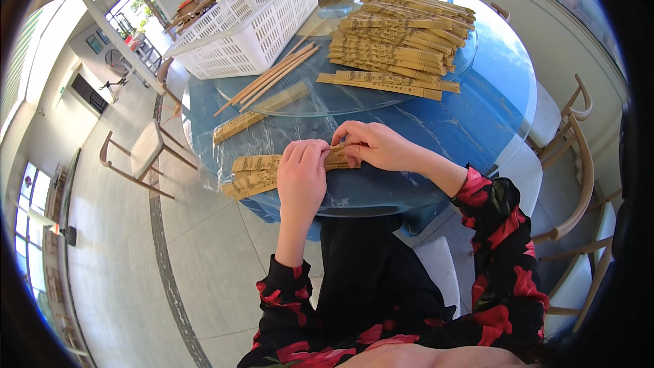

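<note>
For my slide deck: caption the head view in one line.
Both hands, left hand and right hand, grip a paper chopstick sleeve on the blue table.

Round blue table bears a glass turntable, a white basket, loose chopsticks, sleeved chopstick packets

Bare tabletop between hands and, seemingly, sleeve stack.

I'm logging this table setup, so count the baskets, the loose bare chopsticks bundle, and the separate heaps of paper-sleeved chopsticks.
White basket: 1
Bundle of bare chopsticks: 1
Heaps of sleeved chopsticks: 2, a big stack and a small pile by the left hand
Total: 4
</note>
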`<state>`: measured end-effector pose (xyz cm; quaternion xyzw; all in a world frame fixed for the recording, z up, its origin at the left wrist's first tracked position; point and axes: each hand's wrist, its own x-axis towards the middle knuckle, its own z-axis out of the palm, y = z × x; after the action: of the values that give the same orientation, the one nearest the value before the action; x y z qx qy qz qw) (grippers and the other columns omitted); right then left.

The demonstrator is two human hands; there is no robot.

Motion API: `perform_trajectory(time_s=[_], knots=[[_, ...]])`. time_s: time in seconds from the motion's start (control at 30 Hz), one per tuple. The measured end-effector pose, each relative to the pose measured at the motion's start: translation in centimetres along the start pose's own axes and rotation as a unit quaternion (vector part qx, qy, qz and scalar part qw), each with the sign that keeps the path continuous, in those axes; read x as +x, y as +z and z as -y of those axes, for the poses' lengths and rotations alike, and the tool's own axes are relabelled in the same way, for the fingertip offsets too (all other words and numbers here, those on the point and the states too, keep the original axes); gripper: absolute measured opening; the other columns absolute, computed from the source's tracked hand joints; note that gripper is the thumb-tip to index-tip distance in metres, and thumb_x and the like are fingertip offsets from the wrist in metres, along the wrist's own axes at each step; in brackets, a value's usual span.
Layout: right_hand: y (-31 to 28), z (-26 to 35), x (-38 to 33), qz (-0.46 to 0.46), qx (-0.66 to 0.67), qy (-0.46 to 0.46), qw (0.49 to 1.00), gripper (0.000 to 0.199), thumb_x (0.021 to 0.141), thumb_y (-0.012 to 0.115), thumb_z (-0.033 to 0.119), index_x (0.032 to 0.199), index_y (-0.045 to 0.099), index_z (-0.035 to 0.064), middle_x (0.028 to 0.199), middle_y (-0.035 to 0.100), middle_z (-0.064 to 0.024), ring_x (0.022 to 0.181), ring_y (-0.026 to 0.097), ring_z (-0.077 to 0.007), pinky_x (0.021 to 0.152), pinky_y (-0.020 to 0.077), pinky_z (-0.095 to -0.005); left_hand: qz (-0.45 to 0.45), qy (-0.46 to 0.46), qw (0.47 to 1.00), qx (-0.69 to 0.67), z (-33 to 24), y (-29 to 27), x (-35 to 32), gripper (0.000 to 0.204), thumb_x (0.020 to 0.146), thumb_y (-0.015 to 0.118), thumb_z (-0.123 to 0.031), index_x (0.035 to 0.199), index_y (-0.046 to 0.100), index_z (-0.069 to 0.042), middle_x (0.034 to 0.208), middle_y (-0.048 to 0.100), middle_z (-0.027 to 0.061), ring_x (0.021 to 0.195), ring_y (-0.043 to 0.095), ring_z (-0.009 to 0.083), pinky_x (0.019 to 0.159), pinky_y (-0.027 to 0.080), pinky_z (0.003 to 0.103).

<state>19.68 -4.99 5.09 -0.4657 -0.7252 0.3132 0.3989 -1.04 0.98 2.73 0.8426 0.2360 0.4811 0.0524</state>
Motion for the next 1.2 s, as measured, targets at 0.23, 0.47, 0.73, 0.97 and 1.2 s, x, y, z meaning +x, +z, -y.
perform_trajectory(time_s=[0.23, 0.47, 0.73, 0.97, 1.2], knots=[[-1.8, -0.5, -0.2, -0.083, 0.17, 0.055, 0.98, 0.015, 0.107, 0.056, 0.008, 0.121, 0.06, 0.0022, 0.092, 0.068, -0.002, 0.077, 0.066, -0.0074, 0.069, 0.0504, -0.0247, 0.029, -0.016, 0.991, 0.13, -1.0, -0.2, 0.5, 0.039, 0.086, 0.081, -0.021, 0.12, 0.066, -0.009, 0.1, 0.068, 0.0042, 0.098, 0.062, 0.027, 0.091, 0.049, 0.041], [-2.2, -0.3, -0.7, 0.014, 0.334, 0.093, 0.938, 0.029, 0.111, 0.057, 0.025, 0.133, 0.058, 0.0059, 0.095, 0.064, 0.0003, 0.087, 0.063, -0.0059, 0.078, 0.05, -0.0251, 0.04, -0.008, 0.994, 0.099, -0.3, -0.3, 0.0, 0.034, 0.087, 0.079, -0.022, 0.116, 0.067, -0.009, 0.095, 0.066, 0.0041, 0.093, 0.061, 0.0272, 0.086, 0.049, 0.042], [-2.3, -1.1, -0.6, 0.081, 0.423, 0.156, 0.889, 0.035, 0.108, 0.059, 0.022, 0.139, 0.056, 0.0045, 0.095, 0.065, -0.0031, 0.087, 0.062, -0.0077, 0.082, 0.0502, -0.0247, 0.041, 0.014, 0.997, 0.062, 0.0, -0.1, -0.3, 0.031, 0.085, 0.079, -0.02, 0.112, 0.069, -0.009, 0.094, 0.066, 0.0044, 0.091, 0.062, 0.0282, 0.085, 0.049, 0.043], [-2.1, -0.7, -0.5, 0.07, 0.349, 0.192, 0.914, 0.035, 0.106, 0.061, 0.018, 0.137, 0.055, 0.0028, 0.093, 0.064, -0.0044, 0.078, 0.06, -0.0088, 0.071, 0.0494, -0.0251, 0.071, 0.022, 0.996, 0.051, -0.4, 0.1, -0.1, 0.031, 0.084, 0.079, -0.017, 0.112, 0.069, -0.007, 0.094, 0.066, 0.0058, 0.094, 0.062, 0.0284, 0.087, 0.05, 0.043], [-1.3, -2.3, 1.0, -0.224, -0.101, 0.059, 0.968, 0.02, 0.102, 0.071, 0.025, 0.102, 0.069, 0.0044, 0.066, 0.057, -0.0054, 0.057, 0.052, -0.0138, 0.055, 0.0394, -0.0307, 0.099, -0.011, 0.995, 0.03, -0.4, 0.7, 0.2, 0.028, 0.084, 0.079, -0.017, 0.107, 0.069, -0.005, 0.098, 0.069, 0.0085, 0.095, 0.062, 0.032, 0.087, 0.051, 0.045]])
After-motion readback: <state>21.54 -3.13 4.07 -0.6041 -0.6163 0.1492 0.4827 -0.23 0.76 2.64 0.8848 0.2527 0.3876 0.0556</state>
